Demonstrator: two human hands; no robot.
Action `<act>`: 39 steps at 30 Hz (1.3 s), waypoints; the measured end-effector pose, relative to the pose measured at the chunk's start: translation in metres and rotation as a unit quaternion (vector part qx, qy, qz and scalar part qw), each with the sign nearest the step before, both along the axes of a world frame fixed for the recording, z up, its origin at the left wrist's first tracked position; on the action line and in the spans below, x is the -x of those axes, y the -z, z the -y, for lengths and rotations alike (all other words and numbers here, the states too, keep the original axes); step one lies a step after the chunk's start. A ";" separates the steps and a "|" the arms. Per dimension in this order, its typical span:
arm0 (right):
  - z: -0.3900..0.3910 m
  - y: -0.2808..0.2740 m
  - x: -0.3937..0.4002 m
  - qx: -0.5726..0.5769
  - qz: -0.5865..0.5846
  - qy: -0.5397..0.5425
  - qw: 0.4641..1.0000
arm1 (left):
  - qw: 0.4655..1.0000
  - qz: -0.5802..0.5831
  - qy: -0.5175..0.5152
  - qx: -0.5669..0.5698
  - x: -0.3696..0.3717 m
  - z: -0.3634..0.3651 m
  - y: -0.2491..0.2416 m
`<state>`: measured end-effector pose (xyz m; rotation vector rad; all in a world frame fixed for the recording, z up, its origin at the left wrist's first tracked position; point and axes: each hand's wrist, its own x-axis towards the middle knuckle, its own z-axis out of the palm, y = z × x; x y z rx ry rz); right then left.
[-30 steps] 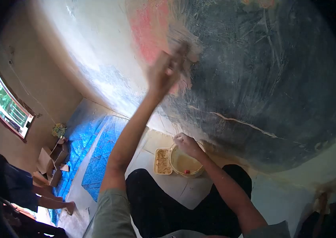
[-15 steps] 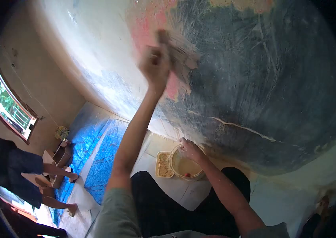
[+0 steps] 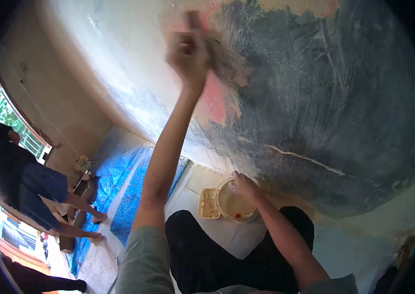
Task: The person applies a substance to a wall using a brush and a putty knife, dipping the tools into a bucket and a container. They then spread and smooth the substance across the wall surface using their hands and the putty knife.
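Note:
My left hand (image 3: 188,59) is raised against the curved wall (image 3: 305,98), fingers closed around the grip of a flat trowel (image 3: 227,63). Motion blurs the tool, and its broad side lies close to the wall where pink and dark grey patches meet. Lower down, my right hand (image 3: 244,187) has its fingers closed at the far rim of a round bucket (image 3: 220,208). Cloudy liquid and a small red piece (image 3: 238,215) show inside the bucket. Just left of it stands a rectangular tub (image 3: 209,202) with yellowish paste inside.
My bent knees (image 3: 185,230) flank the bucket on the pale floor. A blue tarp (image 3: 129,215) covers the floor to the left. Another person (image 3: 26,181) stands there beside boxes (image 3: 82,188), near a window (image 3: 13,117). A light crack (image 3: 305,159) crosses the lower wall.
My left hand and the trowel have moved slightly up the wall. My right hand stays at the bucket. The view has shifted a little, and the other person shows more fully.

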<state>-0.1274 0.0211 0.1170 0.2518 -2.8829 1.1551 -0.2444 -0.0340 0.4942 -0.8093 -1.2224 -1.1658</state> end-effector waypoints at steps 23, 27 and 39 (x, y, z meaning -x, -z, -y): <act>-0.007 -0.019 -0.014 -0.001 0.076 -0.036 0.996 | 0.998 -0.006 0.012 0.053 -0.009 0.006 -0.016; -0.009 -0.024 -0.012 -0.005 0.061 -0.040 0.997 | 0.976 -0.091 -0.073 0.184 -0.022 -0.001 0.005; -0.014 -0.027 -0.013 -0.033 0.084 -0.043 0.995 | 0.994 -0.009 -0.071 0.088 -0.018 0.002 0.020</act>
